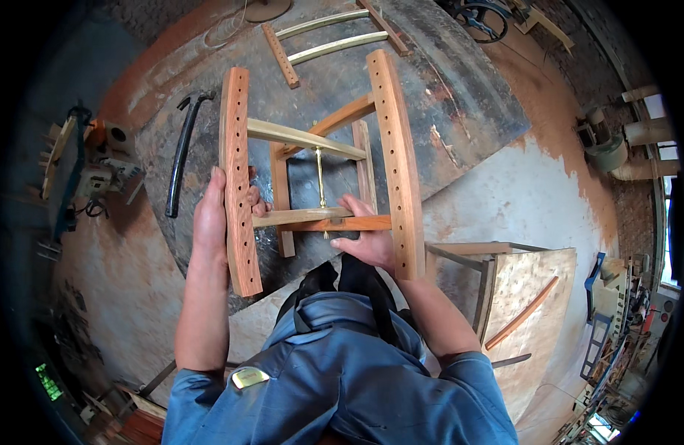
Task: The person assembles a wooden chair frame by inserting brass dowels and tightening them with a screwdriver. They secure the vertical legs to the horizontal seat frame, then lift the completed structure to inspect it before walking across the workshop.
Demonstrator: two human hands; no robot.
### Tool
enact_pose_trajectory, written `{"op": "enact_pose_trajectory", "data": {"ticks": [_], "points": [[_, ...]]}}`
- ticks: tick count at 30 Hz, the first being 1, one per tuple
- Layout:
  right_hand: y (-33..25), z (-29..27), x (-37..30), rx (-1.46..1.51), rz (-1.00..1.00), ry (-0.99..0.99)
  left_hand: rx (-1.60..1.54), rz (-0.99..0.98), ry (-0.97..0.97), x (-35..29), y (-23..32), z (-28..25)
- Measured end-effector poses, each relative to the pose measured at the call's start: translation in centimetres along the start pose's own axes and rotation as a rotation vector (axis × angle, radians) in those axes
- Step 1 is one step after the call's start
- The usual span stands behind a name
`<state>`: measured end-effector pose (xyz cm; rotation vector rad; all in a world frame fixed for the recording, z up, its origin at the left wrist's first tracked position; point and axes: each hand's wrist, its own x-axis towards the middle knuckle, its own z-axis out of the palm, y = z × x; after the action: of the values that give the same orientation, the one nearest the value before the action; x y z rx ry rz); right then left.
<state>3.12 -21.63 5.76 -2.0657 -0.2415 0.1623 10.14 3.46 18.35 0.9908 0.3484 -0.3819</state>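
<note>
A wooden folding stool frame (398,167) stands on the dark worktable, its two reddish top rails drilled with rows of holes. Pale crossbars join the rails, and a brass-coloured rod (320,178) runs between the crossed legs. My left hand (212,215) grips the left rail (240,182) near its middle, with fingertips showing on the inner side. At the near end, my right hand (368,241) is closed around the near crossbar (301,216), close to the right rail. Part of that hand is hidden behind the wood.
A black claw hammer (180,159) lies left of the frame on the worktable (461,141). Farther back rests another wooden frame (334,44). At the right, a plywood-topped stand (531,297) carries a curved wooden strip (521,313). Machines stand along the left.
</note>
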Motion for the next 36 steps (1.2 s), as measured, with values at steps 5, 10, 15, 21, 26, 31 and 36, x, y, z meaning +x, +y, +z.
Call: {"op": "enact_pose_trajectory", "data": {"ticks": [5,10,15,21,26,31,36], "points": [[-0.9,0.0,1.8,0.196,-0.015,-0.099,0.016,0.001,0.015,0.0,0.1,0.5],[0.8,0.4,3.1,0.117,-0.157,-0.196,0.038,-0.025,0.082,-0.1,0.1,0.8],[1.4,0.8,4.4,0.087,-0.335,-0.178,0.005,-0.021,0.031,-0.1,-0.1,0.3],[0.5,0.3,4.9,0.119,-0.353,-0.176,0.014,-0.002,0.054,-0.4,0.3,1.7],[-1.2,-1.1,5.7,0.065,-0.188,-0.18,-0.07,-0.017,-0.026,0.9,2.3,3.6],[-2.9,-3.1,6.4,0.289,-0.019,0.011,-0.062,0.058,-0.139,3.3,5.2,6.5],[-6.9,-8.1,7.1,0.643,0.118,0.103,0.027,0.135,-0.155,4.3,7.1,8.0]]}}
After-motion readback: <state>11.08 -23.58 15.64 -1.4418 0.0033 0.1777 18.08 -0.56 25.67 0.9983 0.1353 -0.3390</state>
